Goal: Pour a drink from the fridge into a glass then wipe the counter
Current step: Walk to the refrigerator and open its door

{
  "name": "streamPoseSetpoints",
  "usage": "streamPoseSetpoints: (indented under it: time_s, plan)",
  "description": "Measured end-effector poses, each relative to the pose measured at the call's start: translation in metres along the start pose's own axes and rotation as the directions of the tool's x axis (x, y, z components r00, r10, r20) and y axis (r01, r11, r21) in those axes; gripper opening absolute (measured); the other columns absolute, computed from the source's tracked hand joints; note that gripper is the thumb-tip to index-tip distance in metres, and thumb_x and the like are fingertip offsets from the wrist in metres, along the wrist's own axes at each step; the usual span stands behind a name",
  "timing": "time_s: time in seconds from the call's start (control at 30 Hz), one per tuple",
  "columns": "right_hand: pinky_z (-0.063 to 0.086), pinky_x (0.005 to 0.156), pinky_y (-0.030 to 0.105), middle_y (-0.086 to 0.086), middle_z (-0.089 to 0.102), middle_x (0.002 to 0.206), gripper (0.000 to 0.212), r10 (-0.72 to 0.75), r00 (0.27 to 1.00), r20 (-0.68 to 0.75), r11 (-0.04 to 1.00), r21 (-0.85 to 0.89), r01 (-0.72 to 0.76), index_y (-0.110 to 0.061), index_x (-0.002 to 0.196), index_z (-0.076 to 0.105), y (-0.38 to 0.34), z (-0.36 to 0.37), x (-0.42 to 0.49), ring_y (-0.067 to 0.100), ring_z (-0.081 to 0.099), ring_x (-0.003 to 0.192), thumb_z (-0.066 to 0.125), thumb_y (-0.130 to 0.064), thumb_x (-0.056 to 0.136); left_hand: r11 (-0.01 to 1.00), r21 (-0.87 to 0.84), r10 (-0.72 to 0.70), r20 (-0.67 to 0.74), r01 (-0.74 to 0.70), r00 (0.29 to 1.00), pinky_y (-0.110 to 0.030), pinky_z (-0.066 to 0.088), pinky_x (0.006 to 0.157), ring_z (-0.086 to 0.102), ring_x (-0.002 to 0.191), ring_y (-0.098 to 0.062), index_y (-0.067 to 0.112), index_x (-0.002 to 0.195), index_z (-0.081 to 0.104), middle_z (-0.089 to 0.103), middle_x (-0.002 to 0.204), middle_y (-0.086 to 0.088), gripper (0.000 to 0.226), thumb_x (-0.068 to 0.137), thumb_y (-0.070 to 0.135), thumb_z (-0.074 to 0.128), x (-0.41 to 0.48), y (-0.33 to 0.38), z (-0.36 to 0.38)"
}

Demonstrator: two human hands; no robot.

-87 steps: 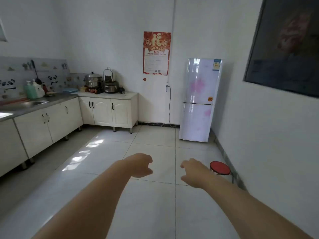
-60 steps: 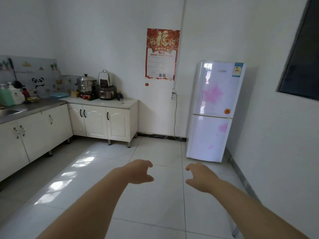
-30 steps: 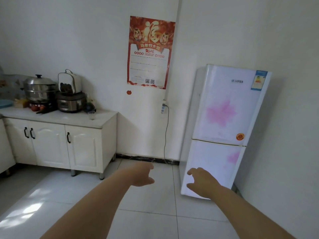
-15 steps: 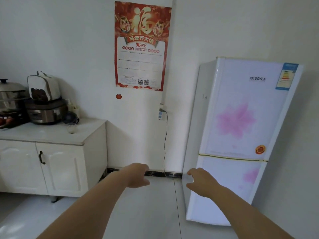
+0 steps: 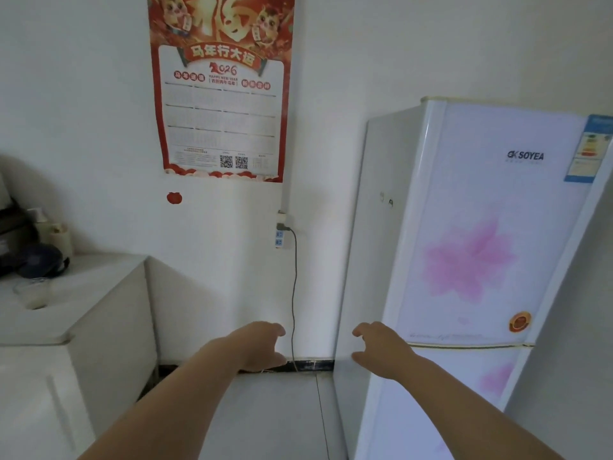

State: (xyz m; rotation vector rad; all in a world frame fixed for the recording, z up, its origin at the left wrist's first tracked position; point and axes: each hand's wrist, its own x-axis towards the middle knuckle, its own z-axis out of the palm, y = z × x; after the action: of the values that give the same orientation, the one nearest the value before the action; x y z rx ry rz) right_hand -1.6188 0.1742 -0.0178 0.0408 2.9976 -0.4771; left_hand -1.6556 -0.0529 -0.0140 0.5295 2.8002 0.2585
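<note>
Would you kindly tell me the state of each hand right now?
Left hand: open, fingers loosely curled, holding nothing.
Right hand: open, fingers loosely curled, holding nothing.

The left grip [image 5: 262, 343] and right grip [image 5: 381, 351] are bare, on slim bare forearms [image 5: 464, 403].

Fridge [image 5: 471, 227] glossy white, pink flower print; wall calendar [image 5: 222, 91] paper; glass [image 5: 33, 293] clear; counter [image 5: 69, 293] matt.

Home kitchen: white two-door fridge [image 5: 471, 260] against plain wall, white counter [image 5: 76, 293] cabinet with cooking appliances [image 5: 20, 247] at its back edge, wall calendar [image 5: 222, 91], tiled floor [image 5: 275, 416].
</note>
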Motion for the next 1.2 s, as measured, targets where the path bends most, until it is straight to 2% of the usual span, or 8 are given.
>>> streamPoseSetpoints:
  time_s: [0.43,0.63,0.77,0.87,0.97,1.1,1.13,1.2]
  plan:
    - [0.035,0.101,0.028,0.006,0.041,0.137,0.05,0.246,0.962,-0.118,0.969,0.004,-0.248,-0.018,0.136,0.037,-0.031,-0.022,0.185,0.021,0.042,0.125,0.053,-0.03,0.09,0.951,0.057,0.303,0.029,-0.304,0.952,-0.034,0.03,0.113,0.035,0.137,-0.02,0.016,0.146,0.027,0.037,0.149,-0.004,0.061,0.093,0.037,0.051,0.226,-0.069,-0.086]
    - [0.033,0.107,0.032,0.006,0.04,0.139,0.05,0.319,0.923,-0.215,0.942,-0.03,-0.333,-0.018,0.136,0.037,-0.019,-0.054,0.23,0.023,0.039,0.129,0.053,-0.03,0.09,0.868,0.06,0.492,0.026,-0.493,0.87,-0.033,0.028,0.113,0.03,0.14,-0.02,0.017,0.147,0.024,0.034,0.151,-0.003,0.061,0.094,0.036,0.049,0.301,-0.04,-0.116]
    - [0.033,0.108,0.035,0.007,0.041,0.139,0.05,0.333,0.886,-0.324,0.925,-0.07,-0.374,-0.018,0.137,0.036,-0.003,-0.085,0.253,0.025,0.039,0.129,0.052,-0.026,0.09,0.801,0.065,0.599,-0.045,-0.596,0.8,-0.033,0.026,0.114,0.028,0.141,-0.019,0.018,0.147,0.022,0.031,0.153,-0.002,0.061,0.095,0.036,0.048,0.346,-0.008,-0.131]
    - [0.031,0.106,0.036,0.007,0.045,0.135,0.048,0.246,0.797,-0.552,0.9,-0.175,-0.4,-0.017,0.135,0.04,0.008,-0.109,0.27,0.026,0.044,0.124,0.052,-0.018,0.089,0.742,0.067,0.668,-0.153,-0.666,0.729,-0.031,0.027,0.112,0.031,0.139,-0.018,0.018,0.147,0.022,0.032,0.152,-0.003,0.059,0.096,0.035,0.047,0.379,0.02,-0.141]
    - [0.043,0.098,0.044,0.011,0.061,0.116,0.049,0.034,0.586,-0.809,0.829,-0.305,-0.469,-0.013,0.116,0.06,0.018,-0.138,0.288,0.033,0.058,0.109,0.07,-0.007,0.068,0.676,0.086,0.718,-0.303,-0.732,0.627,-0.034,0.034,0.11,0.036,0.136,-0.021,0.017,0.147,0.022,0.033,0.151,-0.004,0.059,0.096,0.033,0.046,0.408,0.051,-0.157]
    - [0.031,0.109,0.048,0.009,0.06,0.119,0.044,-0.186,0.465,-0.866,0.706,-0.447,-0.55,-0.014,0.115,0.059,0.032,-0.177,0.304,0.032,0.05,0.118,0.063,-0.007,0.071,0.568,0.09,0.718,-0.541,-0.818,0.439,-0.034,0.029,0.113,0.03,0.14,-0.021,0.016,0.148,0.023,0.029,0.154,-0.005,0.059,0.096,0.035,0.045,0.443,0.091,-0.18]
    - [0.028,0.11,0.048,0.01,0.059,0.121,0.044,-0.211,0.438,-0.874,0.682,-0.453,-0.575,-0.013,0.116,0.058,0.035,-0.186,0.306,0.032,0.048,0.12,0.06,-0.008,0.073,0.537,0.089,0.716,-0.573,-0.839,0.398,-0.033,0.024,0.115,0.025,0.142,-0.022,0.017,0.148,0.021,0.026,0.155,-0.005,0.06,0.096,0.036,0.044,0.448,0.1,-0.184]
    - [0.024,0.111,0.049,0.013,0.056,0.129,0.047,-0.194,0.441,-0.876,0.608,-0.46,-0.647,-0.012,0.121,0.056,0.043,-0.198,0.31,0.034,0.041,0.126,0.06,-0.01,0.075,0.495,0.122,0.733,-0.591,-0.86,0.337,-0.034,0.016,0.118,0.015,0.146,-0.024,0.019,0.149,0.016,0.017,0.158,-0.007,0.063,0.096,0.041,0.04,0.461,0.116,-0.19]
